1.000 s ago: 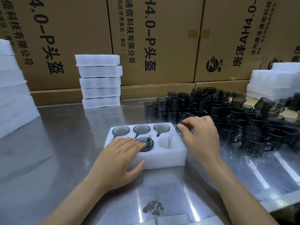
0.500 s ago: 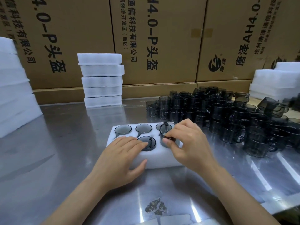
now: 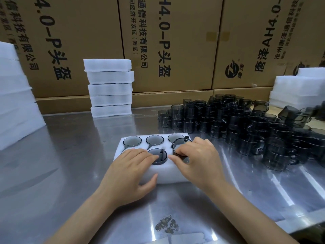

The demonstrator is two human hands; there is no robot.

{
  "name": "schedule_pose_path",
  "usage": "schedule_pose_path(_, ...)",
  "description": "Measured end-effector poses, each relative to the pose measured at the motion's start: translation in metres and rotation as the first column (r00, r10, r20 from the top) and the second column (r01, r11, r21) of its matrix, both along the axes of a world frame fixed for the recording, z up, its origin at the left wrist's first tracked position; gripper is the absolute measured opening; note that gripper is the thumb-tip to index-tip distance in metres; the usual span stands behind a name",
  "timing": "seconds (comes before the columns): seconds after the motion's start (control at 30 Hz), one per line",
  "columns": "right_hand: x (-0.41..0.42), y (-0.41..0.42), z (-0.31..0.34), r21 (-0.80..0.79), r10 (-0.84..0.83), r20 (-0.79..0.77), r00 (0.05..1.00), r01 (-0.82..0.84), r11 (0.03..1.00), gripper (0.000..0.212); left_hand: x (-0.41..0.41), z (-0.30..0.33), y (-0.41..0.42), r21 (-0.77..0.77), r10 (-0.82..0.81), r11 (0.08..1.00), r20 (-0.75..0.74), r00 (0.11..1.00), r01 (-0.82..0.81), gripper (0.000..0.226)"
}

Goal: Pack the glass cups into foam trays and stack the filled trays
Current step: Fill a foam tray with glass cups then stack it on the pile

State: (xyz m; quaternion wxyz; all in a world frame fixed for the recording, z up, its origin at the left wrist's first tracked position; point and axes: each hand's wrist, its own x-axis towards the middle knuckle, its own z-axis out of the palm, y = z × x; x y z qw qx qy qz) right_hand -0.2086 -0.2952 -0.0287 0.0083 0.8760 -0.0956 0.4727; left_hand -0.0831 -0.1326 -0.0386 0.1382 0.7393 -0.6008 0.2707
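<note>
Smoked glass cup (image 3: 179, 147) now seated in the front-right slot of the white foam tray (image 3: 167, 175) at table centre; half a second ago it was tilted above the slot. Right hand (image 3: 198, 161) fingers (image 3: 175, 157) pinch its rim. Left hand (image 3: 130, 171) lies flat on the tray, fingers open, holding nothing, unmoved. Three back-row cups and one front-middle cup already seated. Loose cup pile (image 3: 246, 127) right. Foam tray stack (image 3: 110, 88) behind. Cardboard cartons (image 3: 168, 41) read "4.0-P头盔", "AH4.0".
</note>
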Motion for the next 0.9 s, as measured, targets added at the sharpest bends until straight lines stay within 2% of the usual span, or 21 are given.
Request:
schedule_pose_path(0.2,0.001,0.004,-0.002,-0.004,-0.070,-0.007,0.998,0.070,0.998,0.030,0.000,0.000,0.000,0.001,0.005,1.000,-0.001,1.000,-0.005,0.041)
schedule_pose_path(0.3,0.000,0.008,0.001,0.044,-0.094,0.025,0.995,0.093,0.995,0.040,0.000,0.000,0.000,-0.009,-0.002,1.000,0.008,1.000,0.002,0.040)
schedule_pose_path(0.4,-0.005,0.003,0.007,0.205,-0.047,0.157,0.986,0.013,0.979,0.042,0.001,0.000,0.001,-0.017,-0.008,1.000,0.017,1.000,0.008,0.041)
schedule_pose_path(0.5,-0.013,-0.016,0.011,0.494,-0.016,0.290,0.957,-0.135,0.859,0.044,0.001,0.000,0.001,-0.007,-0.006,1.000,-0.001,1.000,0.006,0.043)
schedule_pose_path(0.6,-0.020,-0.033,0.009,0.595,0.008,0.328,0.945,-0.214,0.775,0.043,-0.002,0.003,0.001,-0.020,-0.013,1.000,-0.042,0.999,0.012,0.047)
schedule_pose_path(0.7,-0.022,-0.035,0.005,0.552,0.098,0.221,0.970,-0.208,0.808,0.047,-0.008,0.007,-0.001,-0.063,-0.033,0.998,-0.081,0.996,0.028,0.055)
schedule_pose_path(0.8,-0.020,-0.028,0.000,0.414,0.181,-0.018,0.983,-0.158,0.896,0.051,-0.018,0.010,-0.008,-0.047,-0.076,0.996,-0.067,0.995,0.072,0.063)
schedule_pose_path(0.9,-0.019,-0.023,-0.001,0.347,0.196,-0.177,0.965,-0.125,0.929,0.050,-0.027,0.012,-0.022,0.004,-0.110,0.994,-0.004,0.994,0.110,0.068)
